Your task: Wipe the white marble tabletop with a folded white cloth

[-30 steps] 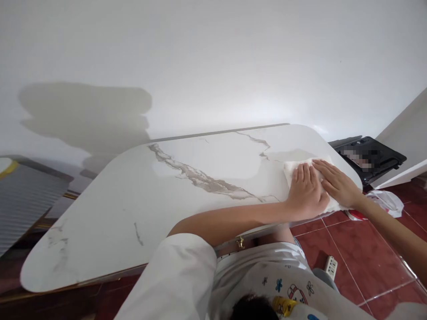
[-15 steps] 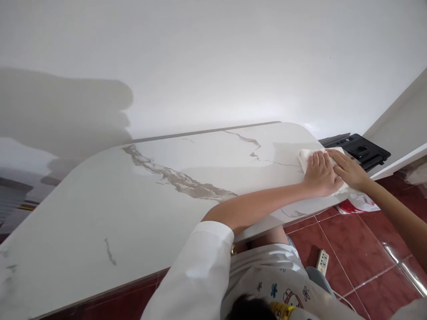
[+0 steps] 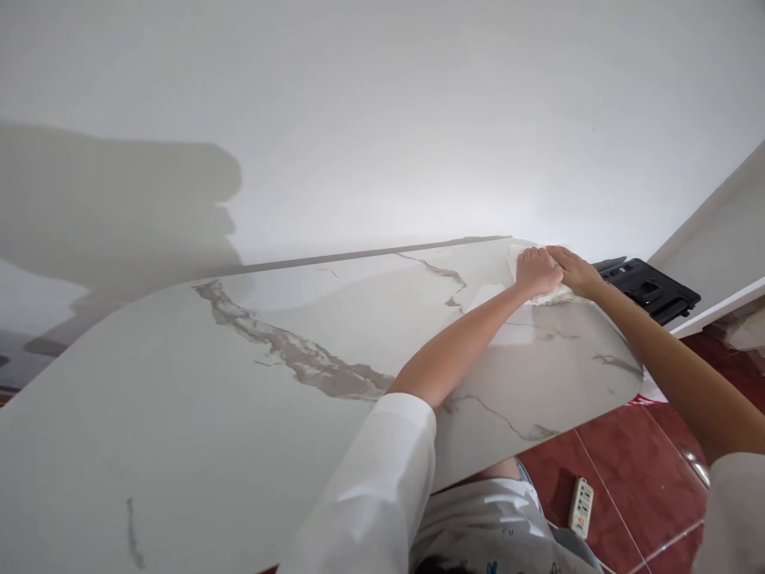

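A white cloth [image 3: 551,298] lies bunched on the white marble-patterned tabletop [image 3: 335,319], near its far right corner by the wall. My left hand [image 3: 539,269] presses on the cloth with its fingers curled over it. Right beside it, touching it, my right hand [image 3: 574,271] rests on the cloth's right part, its fingers reaching toward the left hand. Most of the cloth under both palms is hidden.
Beyond the table's right end stands a black case-like object [image 3: 651,288] against the white wall [image 3: 382,119]. A power strip [image 3: 581,507] sits on the red tiled floor [image 3: 627,470]. A red and white bag [image 3: 651,391] shows past the right edge.
Both hands and the cloth have moved away from the near right edge toward the wall, slightly leftward. The tabletop's right end, covered before, now shows. The view has shifted a little.
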Available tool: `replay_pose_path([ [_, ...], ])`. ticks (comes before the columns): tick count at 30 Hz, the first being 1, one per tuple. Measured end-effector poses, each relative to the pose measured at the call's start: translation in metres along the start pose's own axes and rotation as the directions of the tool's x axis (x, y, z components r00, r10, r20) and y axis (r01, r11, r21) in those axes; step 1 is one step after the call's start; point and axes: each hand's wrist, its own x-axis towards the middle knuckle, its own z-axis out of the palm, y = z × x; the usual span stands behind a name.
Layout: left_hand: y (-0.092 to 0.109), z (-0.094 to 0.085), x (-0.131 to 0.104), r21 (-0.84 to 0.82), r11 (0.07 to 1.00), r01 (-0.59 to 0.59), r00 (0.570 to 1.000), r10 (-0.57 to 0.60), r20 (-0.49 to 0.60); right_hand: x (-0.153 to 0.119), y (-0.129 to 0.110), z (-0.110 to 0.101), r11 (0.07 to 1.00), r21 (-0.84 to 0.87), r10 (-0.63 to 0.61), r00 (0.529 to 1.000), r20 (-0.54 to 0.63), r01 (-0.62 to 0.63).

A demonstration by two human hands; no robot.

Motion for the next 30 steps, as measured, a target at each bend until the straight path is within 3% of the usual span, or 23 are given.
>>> replay_pose_path([
  [9, -0.046, -0.002, 0.050, 0.077, 0.996, 0.037, 0.972, -0.018, -0.232, 0.071, -0.006, 0.014, 0.993, 0.078, 0.090, 0.996, 0.009, -0.090],
  [13, -0.055, 0.002, 0.059, 0.104, 0.993, 0.051, 0.956, -0.018, -0.294, 0.087, -0.005, 0.017, 0.987, 0.083, 0.135, 0.990, 0.049, -0.139],
  [16, -0.056, 0.004, 0.061, 0.122, 0.990, 0.071, 0.950, -0.030, -0.312, 0.090, -0.002, 0.018, 0.991, 0.076, 0.104, 0.994, 0.040, -0.107],
  [20, -0.051, 0.004, 0.054, 0.152, 0.986, 0.070, 0.959, -0.025, -0.282, 0.083, 0.006, 0.020, 0.997, 0.079, -0.005, 1.000, 0.016, 0.004],
  [23, -0.041, 0.005, 0.043, 0.176, 0.983, 0.053, 0.970, -0.009, -0.244, 0.069, 0.012, 0.020, 0.998, 0.055, -0.009, 1.000, 0.000, 0.009],
  [30, -0.002, 0.019, -0.001, 0.181, 0.983, 0.009, 0.974, 0.032, -0.224, 0.007, 0.011, 0.007, 0.999, 0.044, 0.013, 1.000, -0.010, -0.013],
])
